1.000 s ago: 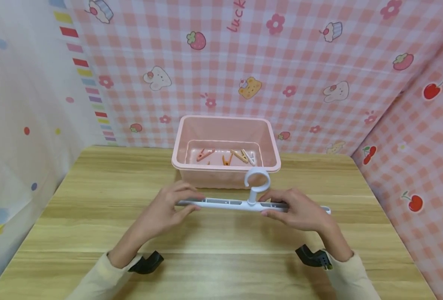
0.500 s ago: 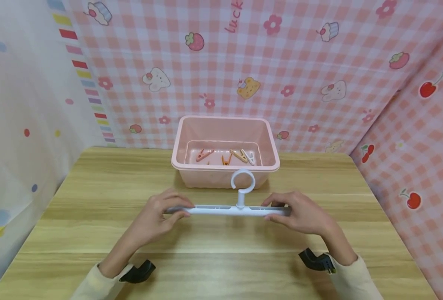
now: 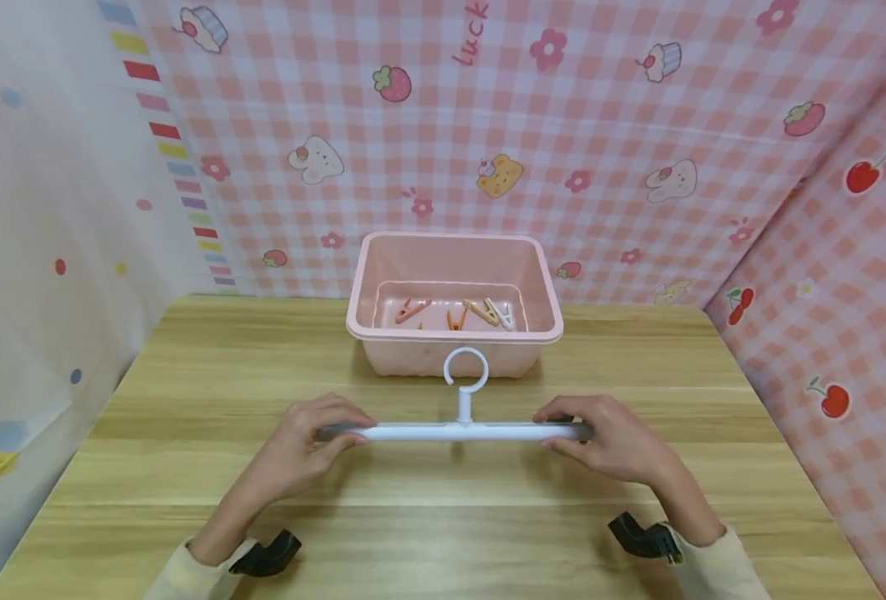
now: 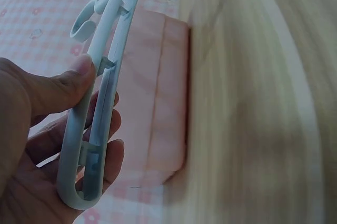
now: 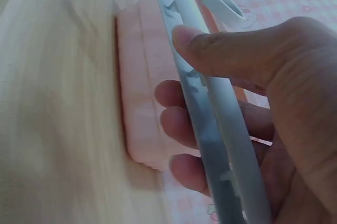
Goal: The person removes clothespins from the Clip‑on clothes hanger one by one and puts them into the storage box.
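A white plastic hanger (image 3: 453, 432) with a round hook (image 3: 467, 369) is held level above the table, in front of the pink bin. My left hand (image 3: 303, 442) grips its left end between thumb and fingers. At the other end my right hand (image 3: 611, 437) pinches the bar the same way. Both wrist views show the hanger's slotted frame, with the thumb on one side and curled fingers on the other: the left end (image 4: 79, 145) and the right part (image 5: 210, 129). The hook stands upward at the middle of the bar.
Behind the hanger stands the pink bin (image 3: 453, 337) on the wooden table (image 3: 443, 517). Inside it lie several clothespins, among them a pink one (image 3: 412, 312), an orange one (image 3: 456, 320) and a white one (image 3: 501, 315). Patterned cloth (image 3: 443, 125) hangs at the back and sides.
The hanger has moved left and nearer to me, its hook now at the middle. My left hand slid left with it, while the right hand now holds it nearer its right end.
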A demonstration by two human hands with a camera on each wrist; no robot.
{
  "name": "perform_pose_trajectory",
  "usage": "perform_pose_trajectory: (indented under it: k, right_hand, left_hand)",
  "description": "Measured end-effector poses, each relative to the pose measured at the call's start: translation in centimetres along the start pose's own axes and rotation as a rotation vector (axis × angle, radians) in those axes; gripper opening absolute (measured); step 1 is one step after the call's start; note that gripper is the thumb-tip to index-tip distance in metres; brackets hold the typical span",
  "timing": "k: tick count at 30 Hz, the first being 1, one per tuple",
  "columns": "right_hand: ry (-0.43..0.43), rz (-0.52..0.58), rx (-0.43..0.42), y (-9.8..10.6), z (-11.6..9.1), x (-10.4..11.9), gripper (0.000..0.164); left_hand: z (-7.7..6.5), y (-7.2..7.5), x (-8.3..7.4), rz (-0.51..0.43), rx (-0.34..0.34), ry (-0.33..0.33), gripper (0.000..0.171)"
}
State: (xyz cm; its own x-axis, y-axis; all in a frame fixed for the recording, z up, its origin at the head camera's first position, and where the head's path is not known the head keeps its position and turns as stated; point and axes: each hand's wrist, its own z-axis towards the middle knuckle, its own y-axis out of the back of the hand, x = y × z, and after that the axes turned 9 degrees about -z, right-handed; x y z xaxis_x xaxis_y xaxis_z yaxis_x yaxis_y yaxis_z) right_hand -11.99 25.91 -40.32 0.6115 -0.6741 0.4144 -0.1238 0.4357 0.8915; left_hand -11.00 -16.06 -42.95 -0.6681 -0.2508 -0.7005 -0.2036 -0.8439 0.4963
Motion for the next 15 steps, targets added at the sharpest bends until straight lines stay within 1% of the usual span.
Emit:
perform_pose_trajectory:
  k: [8, 15]
  right_hand:
    - [0.028, 0.022, -0.039, -1.9, -0.3, -0.6, 0.025]
    - [0.030, 0.043, -0.049, -3.5, -0.9, -1.2, 0.021]
  left_hand:
    - [-1.2, -0.4, 1.0, 0.013, 0.008, 0.080, 0.022]
    - [-1.7, -0.8, 1.4, -0.002, 0.054, 0.171, 0.015]
